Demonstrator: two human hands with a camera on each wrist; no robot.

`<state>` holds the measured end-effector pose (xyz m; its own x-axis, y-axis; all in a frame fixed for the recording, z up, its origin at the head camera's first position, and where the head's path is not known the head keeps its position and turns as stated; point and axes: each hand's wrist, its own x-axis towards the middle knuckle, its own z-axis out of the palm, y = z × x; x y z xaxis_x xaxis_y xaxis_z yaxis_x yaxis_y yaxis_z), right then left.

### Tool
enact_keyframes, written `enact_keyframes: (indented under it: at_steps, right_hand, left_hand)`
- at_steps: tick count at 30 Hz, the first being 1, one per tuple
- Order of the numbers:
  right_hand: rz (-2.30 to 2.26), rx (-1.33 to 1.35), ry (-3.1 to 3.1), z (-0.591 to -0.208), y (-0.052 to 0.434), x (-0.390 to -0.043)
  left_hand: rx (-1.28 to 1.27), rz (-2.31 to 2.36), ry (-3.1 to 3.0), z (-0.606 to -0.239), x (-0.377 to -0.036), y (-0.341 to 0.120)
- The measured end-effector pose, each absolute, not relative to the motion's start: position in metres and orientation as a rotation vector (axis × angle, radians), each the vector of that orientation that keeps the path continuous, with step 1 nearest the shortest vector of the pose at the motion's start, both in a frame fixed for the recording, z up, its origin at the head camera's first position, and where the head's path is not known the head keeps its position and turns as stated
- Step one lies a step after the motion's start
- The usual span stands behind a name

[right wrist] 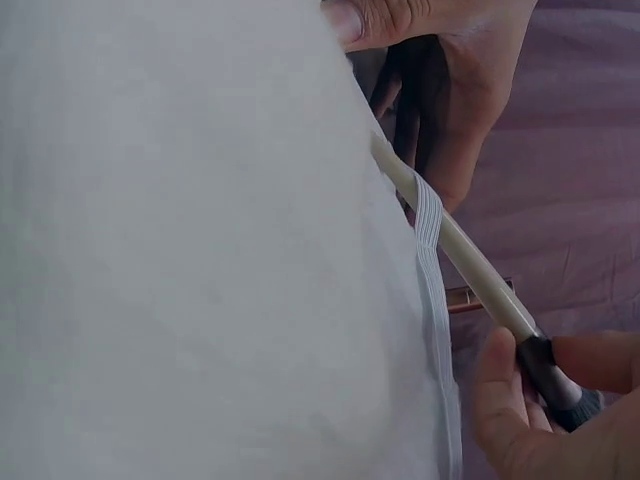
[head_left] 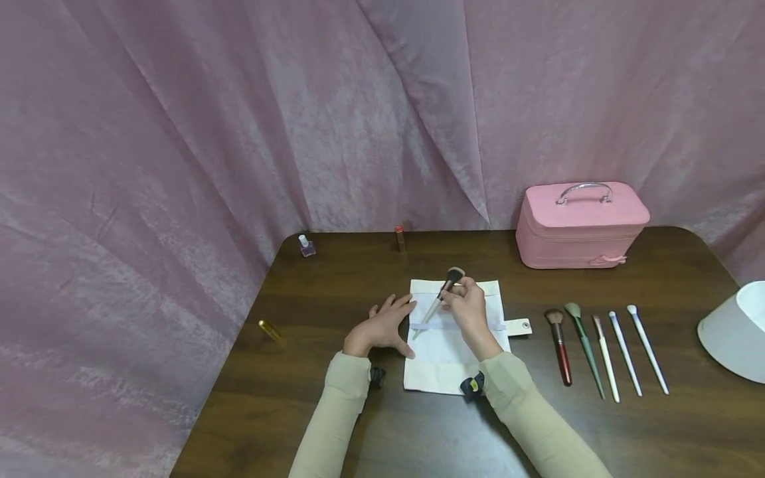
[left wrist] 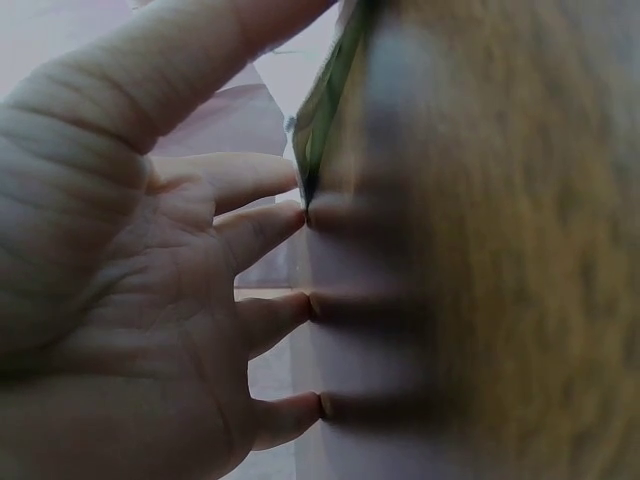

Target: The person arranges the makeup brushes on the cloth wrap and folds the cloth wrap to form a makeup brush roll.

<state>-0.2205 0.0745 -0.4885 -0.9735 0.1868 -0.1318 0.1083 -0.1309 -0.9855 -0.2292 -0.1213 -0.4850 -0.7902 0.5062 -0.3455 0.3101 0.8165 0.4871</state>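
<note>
A white cloth brush roll [head_left: 445, 372] lies unfolded on the table, with an elastic band [right wrist: 427, 235] running across it. My right hand [head_left: 468, 311] pinches a makeup brush [right wrist: 480, 270] near its dark collar, bristles pointing up and away. The brush's pale handle slants across the roll and passes under the elastic. At the roll's left edge is my left hand [head_left: 382, 326], fingers spread and thumb lying along the cloth. In the left wrist view the fingertips of this hand [left wrist: 130, 260] touch down beside the lifted cloth edge.
Several makeup brushes [head_left: 603, 358] lie in a row right of the roll's snap tab [head_left: 518, 326]. A pink case [head_left: 582, 229] stands behind them, a white lampshade-like object [head_left: 732, 335] far right. Nail polish [head_left: 307, 247], a lipstick [head_left: 400, 239] and a gold tube [head_left: 269, 330] are behind and left.
</note>
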Motion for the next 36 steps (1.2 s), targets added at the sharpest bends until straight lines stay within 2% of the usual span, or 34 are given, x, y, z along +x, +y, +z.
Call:
enact_keyframes:
  at_steps: [25, 36]
  right_hand:
    - [1.987, -0.087, -2.723, -0.483, 0.069, -0.234]
    - [1.797, -0.182, -2.848, -0.482, 0.062, -0.231]
  left_hand:
    - [0.614, 0.539, 2.533, -0.484, -0.232, -0.122]
    - [0.62, 0.498, 2.544, -0.487, -0.231, -0.122]
